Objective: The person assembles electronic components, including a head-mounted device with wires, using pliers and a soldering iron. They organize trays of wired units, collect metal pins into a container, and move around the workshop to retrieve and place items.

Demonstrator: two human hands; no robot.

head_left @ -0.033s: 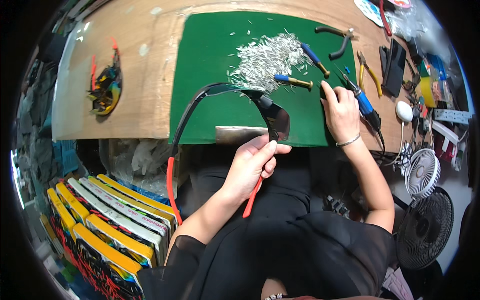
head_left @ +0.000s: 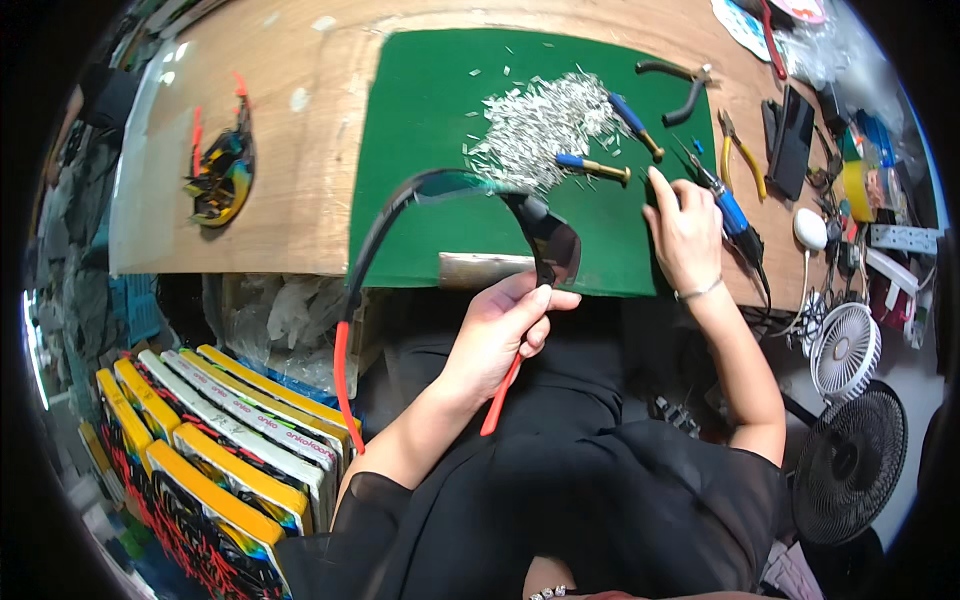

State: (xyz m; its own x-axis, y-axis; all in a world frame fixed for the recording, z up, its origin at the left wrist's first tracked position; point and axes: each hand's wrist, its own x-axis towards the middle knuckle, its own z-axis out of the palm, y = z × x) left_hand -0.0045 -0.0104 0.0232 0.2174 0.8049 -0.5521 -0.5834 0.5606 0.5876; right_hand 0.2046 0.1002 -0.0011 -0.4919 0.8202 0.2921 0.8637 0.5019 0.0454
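Your left hand (head_left: 500, 335), at centre frame, pinches the black wrap-around sunglasses with dark lenses and red temple tips (head_left: 545, 240) near one hinge, lifting them over the near edge of the green cutting mat (head_left: 420, 150) so both arms hang free. Your right hand (head_left: 680, 235), fingers curled, rests on the mat's right side beside the blue-handled screwdriver (head_left: 590, 165), close to the heap of small silver metal parts (head_left: 540, 120).

Over the near edge of the green mat (head_left: 420, 150), the left hand (head_left: 500, 335) grips sunglasses (head_left: 545, 240) with red-tipped arms, while the right hand (head_left: 680, 230) rests on the mat beside a blue-handled screwdriver (head_left: 592, 167) and a heap of small metal bits (head_left: 535, 125).
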